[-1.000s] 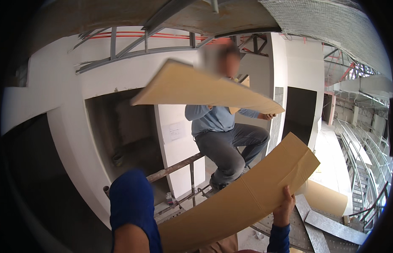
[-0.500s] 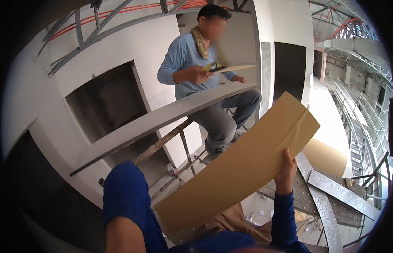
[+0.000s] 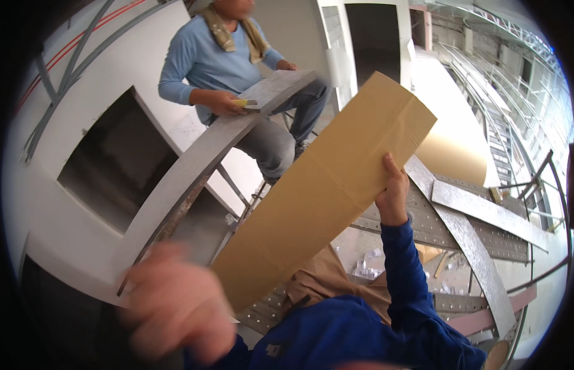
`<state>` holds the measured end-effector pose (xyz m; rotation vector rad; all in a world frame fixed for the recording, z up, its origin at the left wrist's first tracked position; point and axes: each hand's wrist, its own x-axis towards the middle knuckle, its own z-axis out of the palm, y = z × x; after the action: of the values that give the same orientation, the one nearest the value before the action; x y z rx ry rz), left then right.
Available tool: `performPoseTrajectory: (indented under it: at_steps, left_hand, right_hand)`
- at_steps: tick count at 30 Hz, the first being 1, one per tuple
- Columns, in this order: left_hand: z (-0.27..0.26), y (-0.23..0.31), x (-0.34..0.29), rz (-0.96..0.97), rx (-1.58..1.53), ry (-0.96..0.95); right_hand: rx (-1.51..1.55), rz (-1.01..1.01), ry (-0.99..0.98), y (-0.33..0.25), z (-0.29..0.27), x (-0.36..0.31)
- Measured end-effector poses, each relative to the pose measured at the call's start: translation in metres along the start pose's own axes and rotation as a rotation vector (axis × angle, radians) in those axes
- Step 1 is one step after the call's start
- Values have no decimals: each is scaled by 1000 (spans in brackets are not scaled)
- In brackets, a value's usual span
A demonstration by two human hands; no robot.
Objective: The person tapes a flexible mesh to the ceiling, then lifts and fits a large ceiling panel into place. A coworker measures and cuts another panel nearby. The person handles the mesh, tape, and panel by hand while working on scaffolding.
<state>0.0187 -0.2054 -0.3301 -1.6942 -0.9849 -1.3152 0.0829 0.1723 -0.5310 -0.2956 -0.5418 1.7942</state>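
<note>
1. Since the earlier frame, my left hand has come into view at the lower left, and the co-worker's tool hand has lowered onto the grey board over their knees.
2. The tan board slants up before me, its low end above my lap, its creased end up and to the right.
3. My right hand is closed on its lower edge, thumb on the face, fingers hidden behind. My left hand is blurred; I cannot tell how open it is, or whether it touches the board.
4. I judge the low end wants my left hand's support, since 1 grip lets the length twist; I should spare the crease any bending.
5. Counted: 1 tan board, at least 1 grey board, 1 tan roll, 2 crossed silver-grey strips, 1 pinkish strip, 1 yellow tool.
</note>
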Motion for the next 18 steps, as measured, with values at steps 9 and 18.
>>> performPoseTrajectory:
  at_steps: [9, 18]
  left_hand:
    - [45, 9, -231, -1222, -186, -647]
    - [-88, -13, -139, -803, -213, 213]
  right_hand:
    - [74, 82, -413, -16, 2, 94]
    - [-37, -28, -365, -12, 80, 139]
